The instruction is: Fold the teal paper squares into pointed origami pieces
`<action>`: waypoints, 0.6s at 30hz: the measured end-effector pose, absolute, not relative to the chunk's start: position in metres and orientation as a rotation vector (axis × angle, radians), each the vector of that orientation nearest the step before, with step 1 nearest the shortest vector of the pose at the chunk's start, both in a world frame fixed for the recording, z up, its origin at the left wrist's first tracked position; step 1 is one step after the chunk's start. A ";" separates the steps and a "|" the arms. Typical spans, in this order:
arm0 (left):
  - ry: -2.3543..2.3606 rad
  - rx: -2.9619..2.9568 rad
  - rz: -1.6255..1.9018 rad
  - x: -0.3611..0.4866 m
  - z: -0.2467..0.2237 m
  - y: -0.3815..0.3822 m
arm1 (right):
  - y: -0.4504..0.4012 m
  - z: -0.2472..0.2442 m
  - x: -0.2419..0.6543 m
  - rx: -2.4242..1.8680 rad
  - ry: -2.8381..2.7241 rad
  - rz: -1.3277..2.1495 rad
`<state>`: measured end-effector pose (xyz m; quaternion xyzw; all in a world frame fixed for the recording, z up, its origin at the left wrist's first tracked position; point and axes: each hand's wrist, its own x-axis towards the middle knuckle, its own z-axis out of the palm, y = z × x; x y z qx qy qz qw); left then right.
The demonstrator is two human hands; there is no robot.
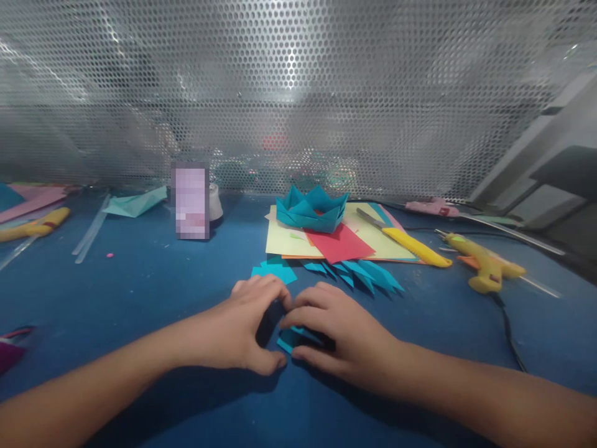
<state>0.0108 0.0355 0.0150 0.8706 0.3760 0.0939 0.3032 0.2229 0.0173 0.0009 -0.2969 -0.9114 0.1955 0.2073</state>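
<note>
A small piece of blue paper (290,340) lies low over the table between my hands. My right hand (333,330) curls around it, thumb at its near edge and fingertips at its far side. On the other side my left hand (252,323) arches with thumb and fingers apart, its fingertips close to the right hand's; nothing shows in its grasp. Just beyond are several blue paper scraps (275,270) and folded pointed blue paper pieces (368,274). Behind them, a blue folded paper form with pointed tips (311,211) rests on a stack of coloured paper (293,247).
A red paper sheet (340,242) and a yellow-handled knife (410,244) lie on the stack. At right is a yellow glue gun (489,264) with a black cord. A blurred-out upright phone-like object (191,202) stands left, near glue sticks (92,229). Perforated metal (280,93) forms the back.
</note>
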 end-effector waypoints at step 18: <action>0.850 2.211 0.463 0.015 0.014 0.037 | 0.027 -0.002 0.231 -0.636 -2.403 0.307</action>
